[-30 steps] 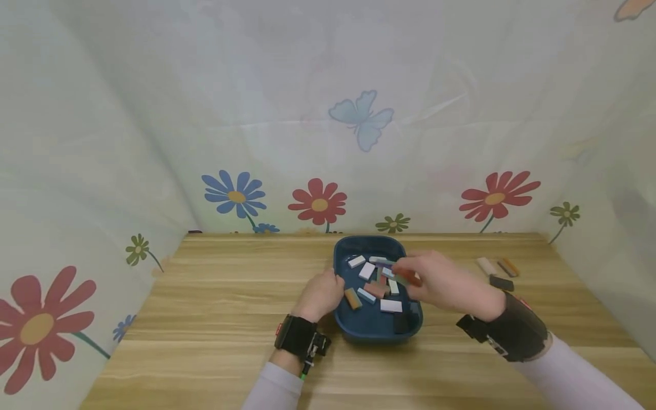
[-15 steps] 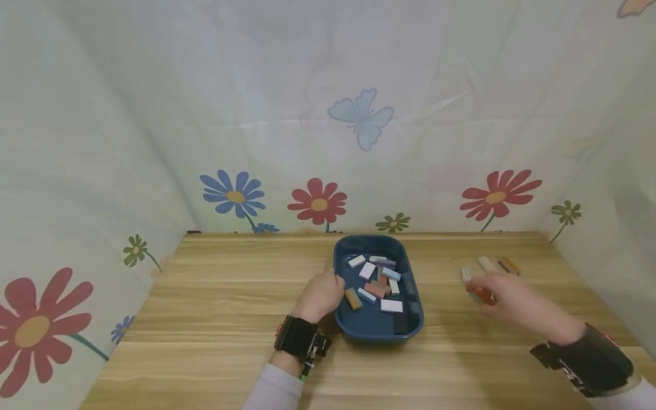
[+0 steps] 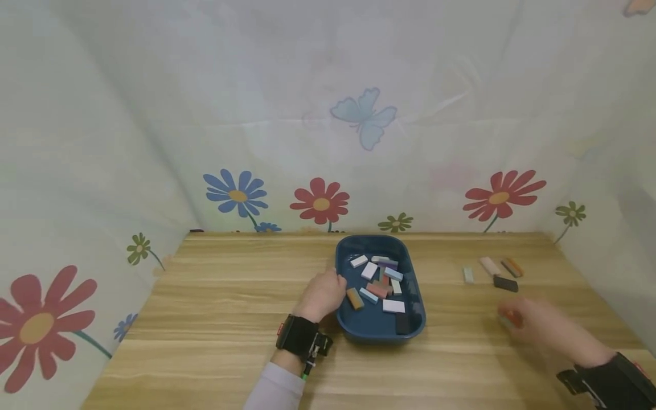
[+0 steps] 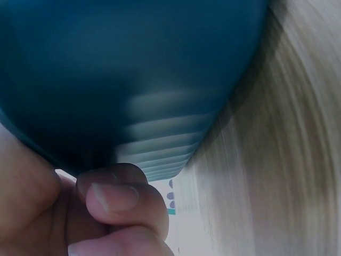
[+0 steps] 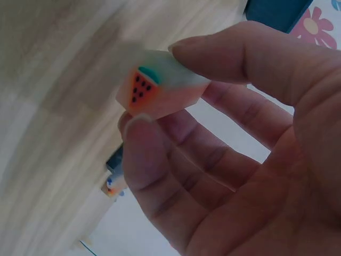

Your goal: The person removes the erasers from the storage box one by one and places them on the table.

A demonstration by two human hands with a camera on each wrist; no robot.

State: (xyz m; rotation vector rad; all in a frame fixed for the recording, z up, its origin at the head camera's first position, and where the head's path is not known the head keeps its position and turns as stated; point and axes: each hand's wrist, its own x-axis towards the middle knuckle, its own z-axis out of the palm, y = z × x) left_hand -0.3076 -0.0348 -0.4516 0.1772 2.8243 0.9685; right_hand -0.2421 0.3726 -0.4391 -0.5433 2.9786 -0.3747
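Note:
The left hand (image 3: 323, 293) grips the left rim of a dark blue plastic tub (image 3: 371, 328). In the left wrist view its fingers (image 4: 128, 200) curl at the edge of the tub (image 4: 160, 58). At the right of the table is the right hand (image 3: 543, 327), blurred in the head view. Between thumb and fingers it pinches a small block eraser (image 5: 178, 90), pale green and orange-pink with a watermelon slice printed on its end. Inside the tub lie several erasers, among them a white one (image 3: 393, 306), an orange-brown one (image 3: 355, 299) and a black one (image 3: 402, 323).
Beyond the right hand several erasers lie on the wooden table (image 3: 230, 319): pale green (image 3: 468, 275), pale pink (image 3: 489, 266), black (image 3: 505, 283) and orange-brown (image 3: 514, 267). A flower-printed curtain (image 3: 277, 131) stands behind the table and along its sides.
My right hand has moved from over the tub to the right side of the table and nearer me, the eraser still pinched. The left hand has stayed on the rim.

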